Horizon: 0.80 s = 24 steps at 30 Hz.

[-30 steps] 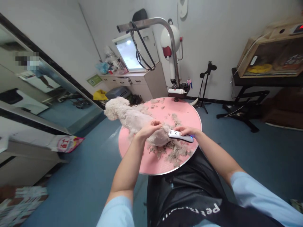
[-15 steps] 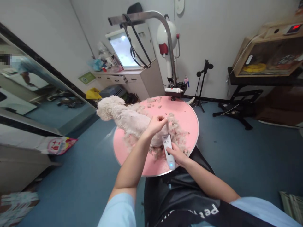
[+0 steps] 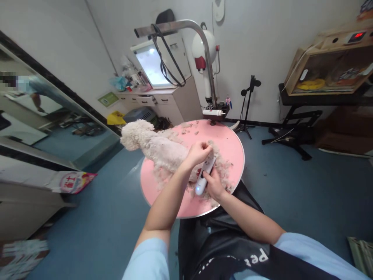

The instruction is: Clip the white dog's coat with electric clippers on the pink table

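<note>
A white curly-headed dog (image 3: pixel 166 149) with a close-cropped back is on a round pink table (image 3: pixel 227 132), its head towards the far left. My left hand (image 3: pixel 199 152) is closed in a pinch at the dog's rear, on what looks like its thin tail, mostly hidden by the fingers. Beneath it, my right hand (image 3: pixel 215 182) grips a white hair clipper (image 3: pixel 201 184) with a lit blue light at its lower end. The clipper's head points up and right, close below my left fingers. Loose cut fur (image 3: pixel 223 167) lies around the dog's hindquarters.
A metal grooming arm (image 3: pixel 190 24) with a hanging black loop (image 3: pixel 171 58) rises behind the table. At its base lies a white bottle (image 3: pixel 212 112). Further back stand a drawer cabinet (image 3: pixel 177 103), a black stand (image 3: pixel 247 105) and a wooden box (image 3: pixel 326 70). A mirror (image 3: pixel 58 105) fills the left.
The clipper has swung from leaning up-left to leaning up-right, and its lower end has moved left and up. My left hand has shifted slightly right, still pinched. The dog stays in place.
</note>
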Available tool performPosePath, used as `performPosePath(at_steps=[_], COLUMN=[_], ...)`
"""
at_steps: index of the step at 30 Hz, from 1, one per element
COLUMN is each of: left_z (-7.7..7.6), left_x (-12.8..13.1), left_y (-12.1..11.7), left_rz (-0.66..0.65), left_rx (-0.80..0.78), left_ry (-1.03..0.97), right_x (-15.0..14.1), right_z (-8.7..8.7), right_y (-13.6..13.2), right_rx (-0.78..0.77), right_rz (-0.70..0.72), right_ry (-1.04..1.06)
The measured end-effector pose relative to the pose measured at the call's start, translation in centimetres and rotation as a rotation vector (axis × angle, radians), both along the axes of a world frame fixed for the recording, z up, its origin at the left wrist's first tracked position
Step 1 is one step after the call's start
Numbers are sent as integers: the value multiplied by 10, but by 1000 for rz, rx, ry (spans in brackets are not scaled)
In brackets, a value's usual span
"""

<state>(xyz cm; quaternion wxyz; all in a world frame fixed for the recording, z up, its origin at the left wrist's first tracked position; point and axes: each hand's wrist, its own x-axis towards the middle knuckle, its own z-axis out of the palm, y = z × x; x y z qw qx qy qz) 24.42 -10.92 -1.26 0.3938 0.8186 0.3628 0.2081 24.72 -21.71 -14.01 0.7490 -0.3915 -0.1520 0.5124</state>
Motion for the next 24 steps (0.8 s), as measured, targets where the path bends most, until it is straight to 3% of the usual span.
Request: performPosePath(at_steps=[2,7,19,21,24], left_z=[-2,0,7,7,5], left_x=[-1,-11,-33,-34,-38], left_y=[3,8,20,18,13], left_rz=[-10,-104,-176,-199,-182], left_rx=[-58,-218,-320,-342,-323], left_ry=[-47,-138,-125,-112,-127], right_x=[5,17,78,82,88], right_z=[-1,1,44,43,32], right_y=[-5,-14,-16,-16,-20], right_rx=[7,-31,44,87,136], right_rz=[9,243,534,555,475], right_ry=[11,71,-121,-140,-124])
